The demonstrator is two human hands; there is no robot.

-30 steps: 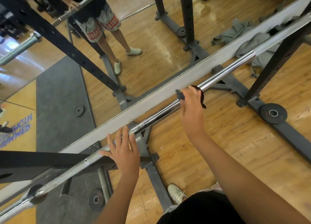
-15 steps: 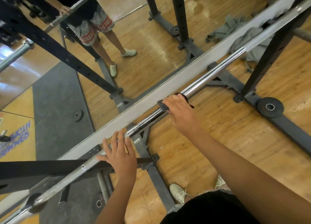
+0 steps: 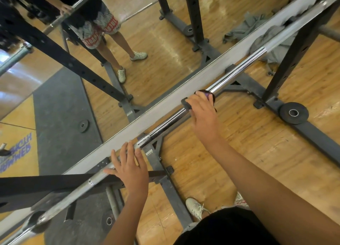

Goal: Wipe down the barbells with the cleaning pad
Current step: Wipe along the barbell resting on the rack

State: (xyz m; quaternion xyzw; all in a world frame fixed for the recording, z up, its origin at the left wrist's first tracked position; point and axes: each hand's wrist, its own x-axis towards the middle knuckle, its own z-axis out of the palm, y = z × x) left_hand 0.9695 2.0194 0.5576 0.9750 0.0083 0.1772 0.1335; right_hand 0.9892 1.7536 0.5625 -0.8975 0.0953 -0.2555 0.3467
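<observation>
A chrome barbell (image 3: 237, 70) runs diagonally from lower left to upper right, racked in a black squat rack. My right hand (image 3: 203, 112) grips a dark cleaning pad (image 3: 185, 102) wrapped round the bar's shiny middle section. My left hand (image 3: 130, 168) lies flat on the duller part of the bar to the lower left, fingers straight and spread. The pad is mostly hidden under my right fingers.
A black rack upright (image 3: 294, 55) crosses the bar at the right, another beam (image 3: 36, 185) at the lower left. A small black weight plate (image 3: 293, 113) sits on the rack's floor base. A mirror (image 3: 147, 42) stands just behind the bar. Grey cloth (image 3: 265, 44) lies on the wooden floor.
My right hand slid the pad down the bar toward my left hand, then back up a little. My left hand has stayed on the bar.
</observation>
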